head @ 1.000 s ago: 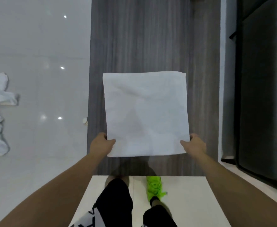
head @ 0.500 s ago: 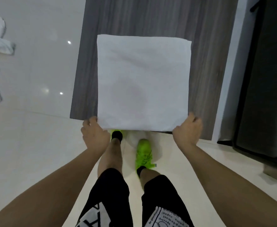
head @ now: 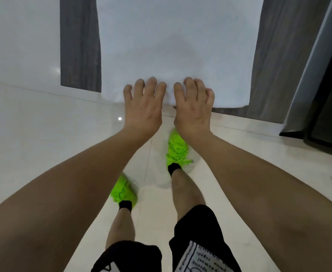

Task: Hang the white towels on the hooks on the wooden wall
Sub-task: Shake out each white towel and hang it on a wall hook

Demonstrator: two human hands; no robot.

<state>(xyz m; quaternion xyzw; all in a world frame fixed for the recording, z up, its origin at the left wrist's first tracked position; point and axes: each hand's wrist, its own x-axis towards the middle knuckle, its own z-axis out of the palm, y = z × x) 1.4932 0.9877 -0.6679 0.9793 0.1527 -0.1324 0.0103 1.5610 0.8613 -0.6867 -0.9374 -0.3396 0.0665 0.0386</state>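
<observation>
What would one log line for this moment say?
left hand: gripping edge | right hand: gripping edge | white square cloth towel: held against grey wooden wall | hooks: unseen

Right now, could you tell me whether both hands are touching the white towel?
Touching: the head view shows the left hand and right hand with fingers lying on the white towel's bottom edge.

- Looks like a room in a home or a hotel, though nothing settles which.
- Glossy pale floor tiles throw back small ceiling lights.
- A grey wood-grain wall panel stands between plain white wall and a dark framed door or cabinet at the right.
- A white towel hangs against the panel.
- The person wears shorts and neon-green sneakers.
</observation>
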